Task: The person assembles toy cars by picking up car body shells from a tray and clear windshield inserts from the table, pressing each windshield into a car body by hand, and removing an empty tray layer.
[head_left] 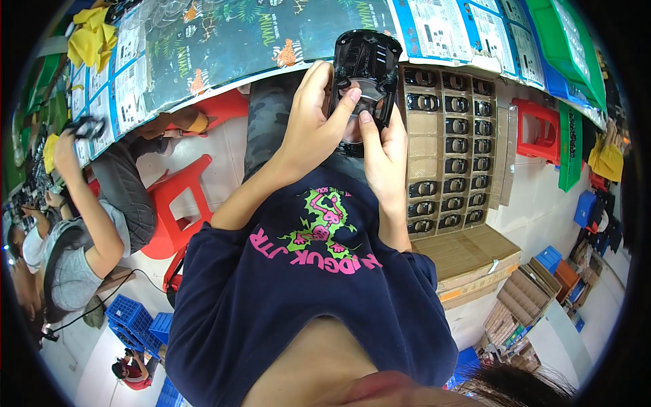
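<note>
Both my hands hold a glossy black toy car body just off the near edge of the table. My left hand grips it along the left side, its thumb pressed on a clear plastic window piece set in the shell. My right hand closes round the lower right side, its thumb tip also at the clear piece. Fingers under the shell are hidden. Close by on the right, a cardboard box with dividers holds rows of similar black car bodies.
A table with a dark green printed mat runs across the front. Yellow cloths lie at its left, a green bin at its right. Red stools stand below. At left, a co-worker's hand holds a dark part.
</note>
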Tool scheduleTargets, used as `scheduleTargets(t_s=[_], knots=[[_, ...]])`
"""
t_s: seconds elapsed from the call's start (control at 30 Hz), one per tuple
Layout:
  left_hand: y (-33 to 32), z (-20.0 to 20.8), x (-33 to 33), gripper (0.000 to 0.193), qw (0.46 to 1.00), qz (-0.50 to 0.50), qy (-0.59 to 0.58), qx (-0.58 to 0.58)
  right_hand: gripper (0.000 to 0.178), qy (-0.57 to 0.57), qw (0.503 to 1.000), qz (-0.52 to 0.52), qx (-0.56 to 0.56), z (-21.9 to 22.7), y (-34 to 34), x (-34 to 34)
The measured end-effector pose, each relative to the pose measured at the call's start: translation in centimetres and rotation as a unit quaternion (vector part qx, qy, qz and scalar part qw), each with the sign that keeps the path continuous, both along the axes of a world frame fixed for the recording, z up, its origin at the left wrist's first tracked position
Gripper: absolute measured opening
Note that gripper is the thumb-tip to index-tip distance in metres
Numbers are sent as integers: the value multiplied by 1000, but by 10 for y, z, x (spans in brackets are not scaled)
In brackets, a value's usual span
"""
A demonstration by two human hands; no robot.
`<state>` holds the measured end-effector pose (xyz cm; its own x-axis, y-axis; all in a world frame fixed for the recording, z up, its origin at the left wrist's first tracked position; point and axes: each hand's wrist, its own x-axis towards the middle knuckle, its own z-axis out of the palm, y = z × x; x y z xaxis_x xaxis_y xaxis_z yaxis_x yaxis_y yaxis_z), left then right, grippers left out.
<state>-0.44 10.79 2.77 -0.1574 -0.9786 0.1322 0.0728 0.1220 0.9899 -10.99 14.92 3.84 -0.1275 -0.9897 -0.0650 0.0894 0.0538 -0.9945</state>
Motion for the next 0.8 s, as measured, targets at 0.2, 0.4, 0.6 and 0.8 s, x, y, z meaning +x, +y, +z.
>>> scheduleTargets(t_s=[0.2, 0.4, 0.6, 0.8], knots=[[0, 13, 3, 15, 998, -26, -61, -3, 11, 6, 999, -28, -16, 3, -1, 4], [6, 16, 5, 20, 997, -42, 4, 62, 6, 72, 996, -38, -44, 4, 0, 4], [6, 17, 6, 23, 992, -77, 82, 63, 16, 238, 956, -71, -154, -2, 2, -6], [-5, 12, 30, 27, 928, -35, -97, -358, 50, 309, 890, 107, -318, 8, -3, -25]])
